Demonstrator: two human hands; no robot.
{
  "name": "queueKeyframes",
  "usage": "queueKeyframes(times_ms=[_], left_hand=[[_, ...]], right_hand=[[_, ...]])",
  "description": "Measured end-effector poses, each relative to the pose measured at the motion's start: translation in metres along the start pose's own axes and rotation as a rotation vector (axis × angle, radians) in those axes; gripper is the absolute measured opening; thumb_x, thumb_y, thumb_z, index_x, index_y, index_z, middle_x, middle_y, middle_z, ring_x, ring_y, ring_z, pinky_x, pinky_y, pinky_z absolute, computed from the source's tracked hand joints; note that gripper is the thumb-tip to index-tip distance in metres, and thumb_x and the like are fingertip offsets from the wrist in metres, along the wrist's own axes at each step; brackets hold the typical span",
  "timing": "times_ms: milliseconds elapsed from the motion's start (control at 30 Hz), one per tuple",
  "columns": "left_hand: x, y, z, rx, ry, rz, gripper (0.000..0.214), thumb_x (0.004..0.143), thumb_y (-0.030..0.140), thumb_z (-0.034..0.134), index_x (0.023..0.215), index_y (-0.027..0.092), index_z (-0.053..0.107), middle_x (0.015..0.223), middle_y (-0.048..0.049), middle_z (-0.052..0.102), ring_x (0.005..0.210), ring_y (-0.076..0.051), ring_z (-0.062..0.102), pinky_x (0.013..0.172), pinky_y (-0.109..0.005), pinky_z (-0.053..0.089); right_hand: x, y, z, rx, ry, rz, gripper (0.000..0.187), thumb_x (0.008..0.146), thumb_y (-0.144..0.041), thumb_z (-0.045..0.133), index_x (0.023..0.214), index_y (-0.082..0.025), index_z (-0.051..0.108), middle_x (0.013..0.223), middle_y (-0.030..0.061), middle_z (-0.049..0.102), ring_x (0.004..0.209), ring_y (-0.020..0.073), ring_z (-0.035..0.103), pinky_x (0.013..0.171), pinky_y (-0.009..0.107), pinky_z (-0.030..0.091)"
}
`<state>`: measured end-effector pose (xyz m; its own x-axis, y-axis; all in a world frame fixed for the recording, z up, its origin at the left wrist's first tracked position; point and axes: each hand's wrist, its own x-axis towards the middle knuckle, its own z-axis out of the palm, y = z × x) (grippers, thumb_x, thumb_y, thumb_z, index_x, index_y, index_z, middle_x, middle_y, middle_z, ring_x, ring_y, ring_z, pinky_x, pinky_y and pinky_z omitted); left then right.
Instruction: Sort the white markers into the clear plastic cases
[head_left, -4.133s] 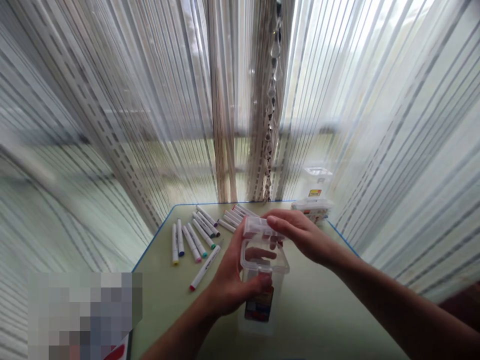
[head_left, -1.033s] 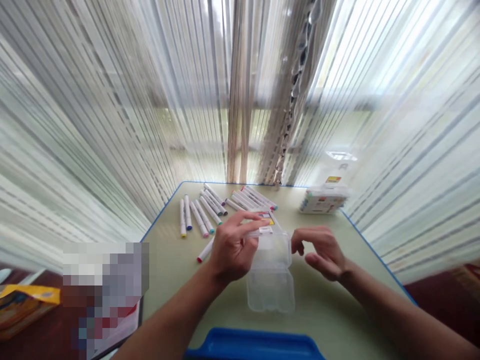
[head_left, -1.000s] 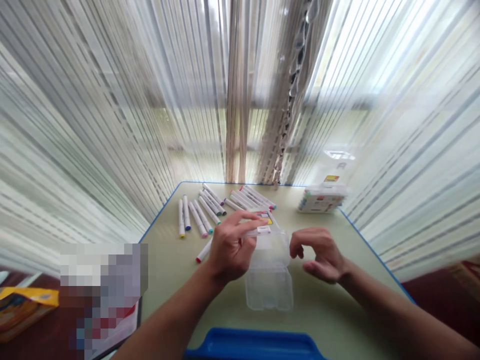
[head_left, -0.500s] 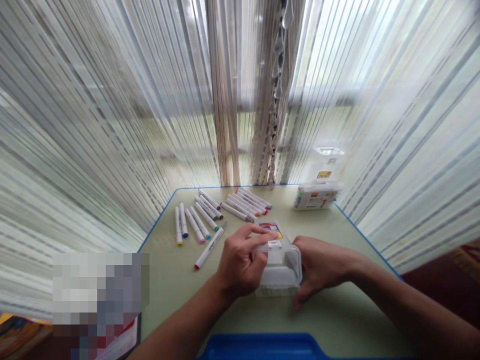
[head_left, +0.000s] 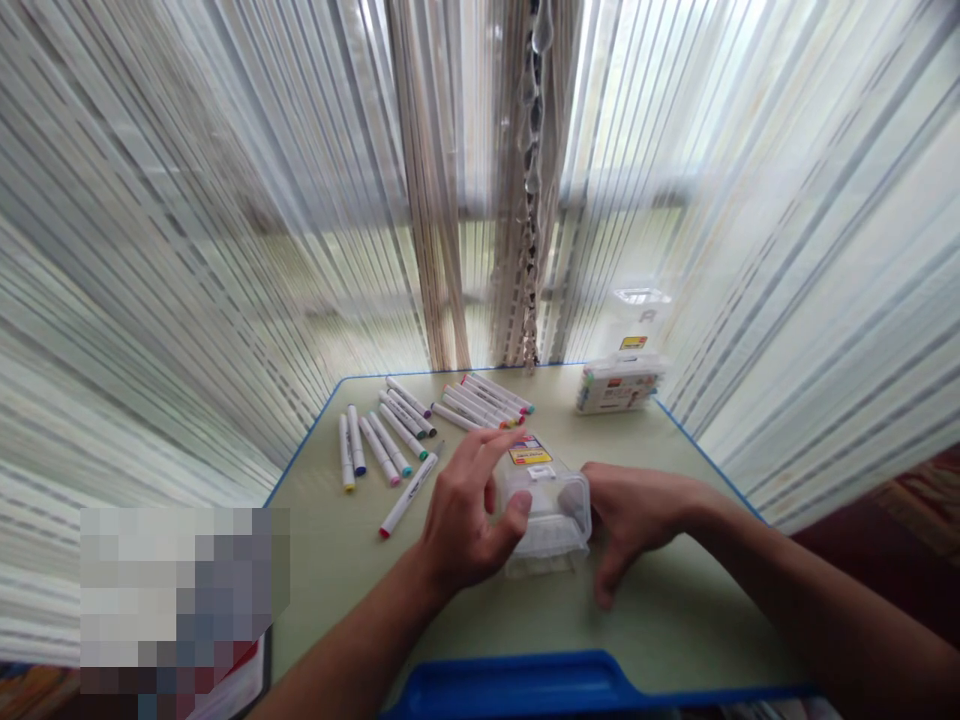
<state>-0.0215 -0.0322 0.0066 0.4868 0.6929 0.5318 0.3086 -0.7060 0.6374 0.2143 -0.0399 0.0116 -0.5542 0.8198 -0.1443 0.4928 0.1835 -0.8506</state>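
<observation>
A clear plastic marker case (head_left: 546, 505) with a yellow and red label lies on its side on the pale green table (head_left: 352, 560). My left hand (head_left: 465, 520) grips its left side, thumb on the lid, fingers curled. My right hand (head_left: 634, 515) holds its right side, fingers wrapped against the case and touching the table. Several white markers with coloured caps (head_left: 390, 445) lie in loose rows beyond my left hand. One red-tipped marker (head_left: 409, 492) lies nearest to it.
A second case full of markers (head_left: 619, 385) stands at the table's far right corner, with its clear lid up behind it. Striped sheer curtains (head_left: 225, 250) surround the table. A blue plastic edge (head_left: 517, 685) runs along the near side. Books sit lower left.
The case has gone from upright with its lid open to lying flat and closed between both hands. My right hand came in from apart to clasp its right side.
</observation>
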Motion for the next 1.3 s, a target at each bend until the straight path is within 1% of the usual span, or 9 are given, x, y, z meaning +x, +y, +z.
queueKeyframes(times_ms=[100,333,400,567,767,933,1100,1200,1300], left_hand=[[0.0,-0.003,-0.003,-0.032,0.046,0.035,0.049,0.087,0.034,0.048,0.134,0.019,0.048,0.123,-0.0112,0.049,0.058,-0.009,0.044,0.056,-0.026,0.043],[-0.001,-0.003,-0.005,-0.063,0.008,0.143,0.045,0.083,0.031,0.051,0.127,0.02,0.053,0.119,-0.0101,0.048,0.061,-0.009,0.044,0.054,-0.025,0.042],[-0.001,-0.002,-0.005,-0.041,0.008,0.169,0.045,0.081,0.029,0.054,0.125,0.02,0.053,0.117,-0.01,0.048,0.062,-0.009,0.043,0.053,-0.025,0.042],[-0.001,-0.004,-0.003,0.016,0.037,0.185,0.037,0.081,0.022,0.056,0.117,0.019,0.06,0.114,-0.0095,0.049,0.059,-0.007,0.042,0.054,-0.025,0.043],[-0.002,-0.008,0.0,-0.023,0.021,0.16,0.032,0.086,0.021,0.052,0.116,0.019,0.062,0.112,-0.0094,0.05,0.065,-0.009,0.051,0.054,-0.023,0.044],[-0.002,-0.008,0.0,-0.046,0.013,0.136,0.031,0.088,0.021,0.052,0.117,0.02,0.063,0.111,-0.0083,0.052,0.067,-0.009,0.052,0.057,-0.022,0.045],[-0.002,-0.008,-0.001,-0.093,0.002,0.114,0.032,0.09,0.025,0.048,0.117,0.019,0.063,0.112,-0.0084,0.051,0.066,-0.009,0.051,0.059,-0.024,0.044],[-0.003,-0.01,0.0,-0.138,0.034,0.087,0.037,0.092,0.033,0.041,0.119,0.018,0.061,0.113,-0.0092,0.053,0.066,-0.011,0.05,0.063,-0.028,0.044],[0.0,-0.017,0.0,-0.137,0.126,-0.035,0.038,0.094,0.036,0.035,0.114,0.016,0.061,0.105,-0.0082,0.058,0.063,-0.012,0.048,0.062,-0.028,0.042]], right_hand=[[0.001,0.003,-0.013,-0.091,-0.207,0.025,0.043,0.048,-0.047,0.086,0.069,-0.017,0.064,0.062,-0.0036,0.058,0.056,0.0117,0.049,0.05,0.021,0.037],[0.004,0.018,-0.034,0.238,-0.221,-0.047,0.046,0.053,-0.044,0.085,0.074,-0.016,0.055,0.07,-0.0022,0.056,0.063,0.0122,0.047,0.057,0.023,0.037],[0.004,0.017,-0.033,0.362,-0.132,-0.097,0.049,0.053,-0.047,0.085,0.076,-0.017,0.055,0.07,-0.0019,0.055,0.063,0.0121,0.046,0.056,0.023,0.036],[0.004,0.007,-0.024,0.499,0.263,-0.314,0.05,0.06,-0.045,0.084,0.091,-0.017,0.059,0.08,0.0009,0.054,0.064,0.0113,0.043,0.055,0.024,0.033],[0.006,0.0,-0.01,0.347,0.234,-0.426,0.046,0.065,-0.039,0.082,0.103,-0.016,0.068,0.105,0.0096,0.057,0.068,0.0117,0.043,0.056,0.026,0.034],[0.009,-0.001,-0.002,0.355,0.235,-0.428,0.035,0.072,-0.037,0.077,0.1,-0.016,0.071,0.105,0.0101,0.06,0.068,0.0123,0.046,0.057,0.027,0.034],[0.016,0.01,0.006,0.517,0.47,-0.412,0.035,0.088,-0.041,0.053,0.096,-0.013,0.071,0.077,0.0055,0.06,0.056,0.0115,0.041,0.05,0.027,0.028],[0.024,0.019,0.01,0.577,0.628,-0.366,0.035,0.091,-0.038,0.046,0.092,-0.012,0.07,0.082,0.0071,0.064,0.051,0.01,0.04,0.046,0.026,0.025],[0.03,0.027,0.01,0.507,0.721,-0.293,0.035,0.091,-0.039,0.046,0.088,-0.012,0.069,0.084,0.0075,0.066,0.047,0.0087,0.039,0.043,0.025,0.024]])
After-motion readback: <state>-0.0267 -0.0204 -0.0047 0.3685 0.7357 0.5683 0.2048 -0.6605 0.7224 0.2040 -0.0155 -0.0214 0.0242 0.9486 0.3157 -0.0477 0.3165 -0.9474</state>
